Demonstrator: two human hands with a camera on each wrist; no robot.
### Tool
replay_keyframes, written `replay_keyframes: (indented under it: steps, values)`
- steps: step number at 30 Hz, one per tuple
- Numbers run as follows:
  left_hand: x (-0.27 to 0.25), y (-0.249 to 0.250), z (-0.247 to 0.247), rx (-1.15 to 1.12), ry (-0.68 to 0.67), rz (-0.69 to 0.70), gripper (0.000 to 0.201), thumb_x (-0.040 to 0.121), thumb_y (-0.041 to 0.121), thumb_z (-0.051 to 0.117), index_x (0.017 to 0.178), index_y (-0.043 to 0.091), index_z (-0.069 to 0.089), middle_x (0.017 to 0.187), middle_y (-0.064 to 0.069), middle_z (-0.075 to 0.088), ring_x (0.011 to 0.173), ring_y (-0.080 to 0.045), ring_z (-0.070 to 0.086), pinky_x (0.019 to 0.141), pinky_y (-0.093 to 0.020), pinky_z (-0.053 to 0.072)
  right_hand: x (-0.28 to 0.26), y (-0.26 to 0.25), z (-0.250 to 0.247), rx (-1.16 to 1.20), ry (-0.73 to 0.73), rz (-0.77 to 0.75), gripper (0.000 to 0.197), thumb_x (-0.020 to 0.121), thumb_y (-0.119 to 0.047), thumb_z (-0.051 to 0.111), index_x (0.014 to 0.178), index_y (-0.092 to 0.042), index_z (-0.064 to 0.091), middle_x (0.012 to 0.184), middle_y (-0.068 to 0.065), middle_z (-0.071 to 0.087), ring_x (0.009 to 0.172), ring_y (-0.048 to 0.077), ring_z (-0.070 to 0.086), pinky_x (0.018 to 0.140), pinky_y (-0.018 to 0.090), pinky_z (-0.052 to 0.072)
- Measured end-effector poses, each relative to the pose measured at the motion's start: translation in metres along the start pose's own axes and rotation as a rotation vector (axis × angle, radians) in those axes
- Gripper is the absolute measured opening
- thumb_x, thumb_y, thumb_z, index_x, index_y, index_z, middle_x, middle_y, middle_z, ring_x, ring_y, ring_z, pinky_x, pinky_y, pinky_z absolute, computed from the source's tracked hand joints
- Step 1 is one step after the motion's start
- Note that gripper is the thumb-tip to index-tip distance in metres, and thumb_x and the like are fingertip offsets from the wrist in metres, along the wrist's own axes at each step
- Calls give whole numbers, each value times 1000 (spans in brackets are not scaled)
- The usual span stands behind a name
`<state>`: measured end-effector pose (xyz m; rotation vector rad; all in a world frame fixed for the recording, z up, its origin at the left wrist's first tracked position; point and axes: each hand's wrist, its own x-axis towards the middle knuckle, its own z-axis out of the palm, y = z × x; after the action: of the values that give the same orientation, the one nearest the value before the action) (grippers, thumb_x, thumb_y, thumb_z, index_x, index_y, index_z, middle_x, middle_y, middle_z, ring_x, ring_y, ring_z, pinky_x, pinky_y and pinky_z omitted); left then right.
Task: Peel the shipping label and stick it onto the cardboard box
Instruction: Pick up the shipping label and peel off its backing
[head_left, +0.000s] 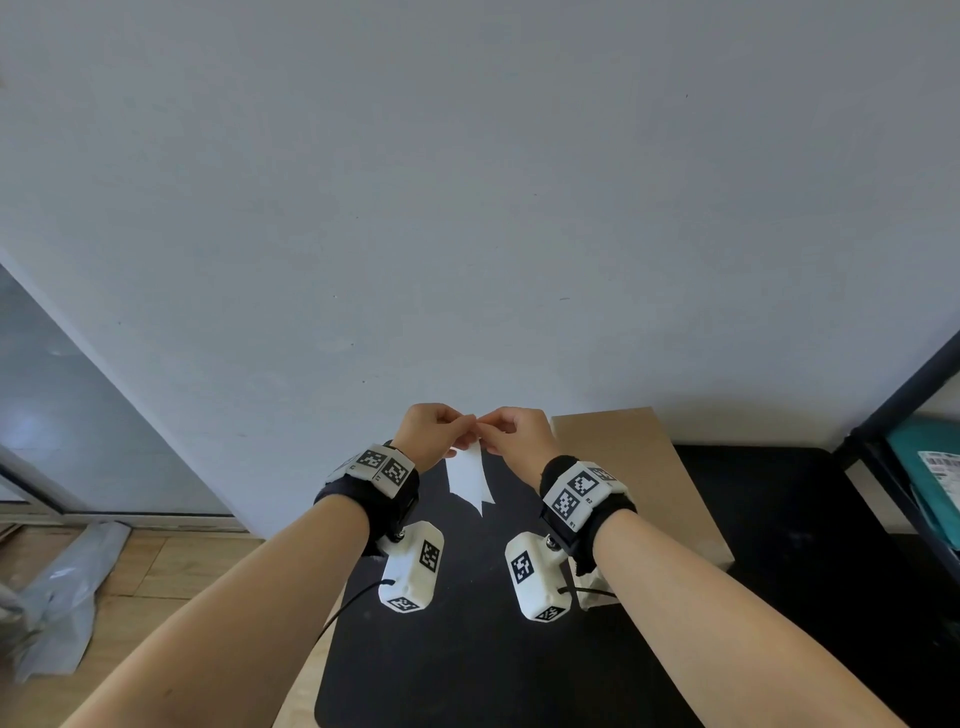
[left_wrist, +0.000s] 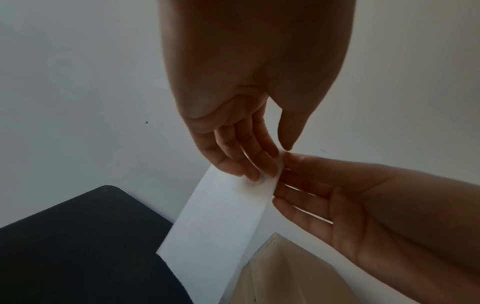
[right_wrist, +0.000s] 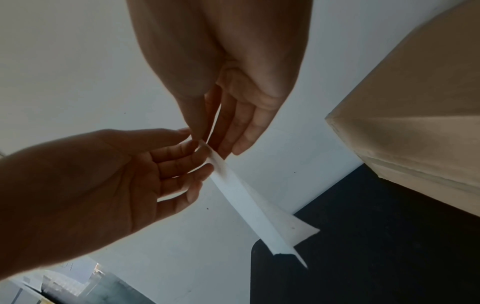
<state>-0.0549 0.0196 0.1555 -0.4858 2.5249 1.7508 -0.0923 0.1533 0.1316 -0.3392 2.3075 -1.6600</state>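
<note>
A white shipping label (head_left: 467, 475) on its backing hangs in the air above the black table (head_left: 789, 561). Both hands pinch its top edge, the left hand (head_left: 457, 423) from the left and the right hand (head_left: 494, 426) from the right. In the left wrist view the left hand's fingers (left_wrist: 255, 172) press the label (left_wrist: 221, 222) against the thumb. In the right wrist view the right hand (right_wrist: 210, 144) nips the top of the label (right_wrist: 249, 205), whose lower end splays into two layers. The brown cardboard box (head_left: 641, 467) stands on the table just right of the hands.
A pale wall (head_left: 467, 208) rises directly behind the table. A dark metal shelf (head_left: 883, 431) with a teal packet (head_left: 922, 467) stands at the right. A crumpled plastic bag (head_left: 62, 587) lies on the wooden floor at the left.
</note>
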Motion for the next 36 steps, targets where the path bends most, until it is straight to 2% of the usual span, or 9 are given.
replay_keyframes:
  steps: [3,7,12,14,17,22,25,31,36]
  values:
    - [2,0,0,37,2,13,14,90,18,59,78,10,63,75,0,67,72,-10,63,75,-23,54,1,1,-1,-18,9,1,16,86,-19,66,92,-6,72,91,18,73,92,32,68,90,43,56]
    - [4,0,-2,94,-26,36,14,89,12,59,75,14,61,73,1,64,70,-8,62,73,-23,53,1,0,0,-31,-9,4,15,84,-18,69,92,-5,72,81,5,69,86,25,67,88,39,56]
    - [5,-2,-4,65,-64,45,19,90,13,58,72,19,62,74,2,63,71,-7,61,71,-21,50,-1,-2,-5,56,-52,15,17,85,-13,68,97,0,71,76,-3,66,74,9,65,79,25,56]
    - [6,-3,-6,46,-81,37,19,90,13,59,72,18,63,74,1,63,72,-8,61,77,-26,52,-2,-2,-6,100,-80,25,18,86,-13,67,98,0,70,78,-2,67,74,7,66,78,22,55]
    - [6,-4,-9,29,-102,28,18,90,12,60,73,17,64,74,0,65,77,-13,62,85,-33,53,-3,-2,-8,150,-103,51,20,87,-15,65,99,1,69,84,5,70,78,11,68,81,23,55]
    - [6,-2,-6,103,-54,14,14,90,11,57,77,12,62,74,3,62,72,-8,61,70,-20,51,0,-1,-5,185,-48,103,20,93,-9,55,104,5,63,101,20,69,92,28,69,86,33,56]
    - [6,-3,-6,150,31,-10,13,89,11,55,77,8,61,72,1,61,67,-8,59,69,-21,53,4,1,-3,195,-9,137,20,95,-8,50,107,5,59,101,17,66,93,28,68,82,32,56]
    - [4,-11,-18,140,137,-58,18,80,7,64,63,11,61,66,-6,67,74,-23,64,84,-42,57,7,10,-10,211,72,161,11,94,-8,49,96,-2,58,98,15,65,86,26,67,75,29,57]
    - [-2,-12,-21,98,149,-43,17,75,1,69,64,9,60,69,-13,68,66,-23,63,83,-42,57,5,11,-10,244,77,170,12,95,-9,48,100,-2,57,95,13,64,86,27,66,71,25,56]
